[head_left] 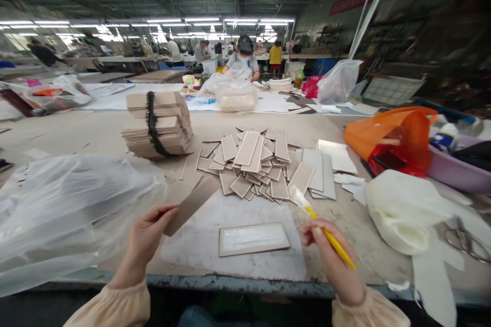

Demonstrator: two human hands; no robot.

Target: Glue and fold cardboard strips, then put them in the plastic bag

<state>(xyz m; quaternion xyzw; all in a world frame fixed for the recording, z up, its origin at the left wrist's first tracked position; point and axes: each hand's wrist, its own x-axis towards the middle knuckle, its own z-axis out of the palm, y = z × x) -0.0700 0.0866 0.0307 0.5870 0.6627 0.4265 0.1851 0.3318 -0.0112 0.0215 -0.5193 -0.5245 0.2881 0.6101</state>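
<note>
Near the tabletop (95, 135) edge, right before you, a card (253, 238) with a whitish, wet-looking middle lies flat on a grey sheet (238, 263). Your left hand (148, 237) pinches a brown strip (192, 203) between thumb and fingers, tilted just left of the card and not touching it. Your right hand (330, 260) grips a yellow brush (324, 227), fingers closed round the handle, bristles pointing up and away from the card. Behind lies a loose pile (255, 166) of cut pieces. This looks like the gluing step, the card seemingly coated. Laying the strip down calls for squaring its edges to the card.
</note>
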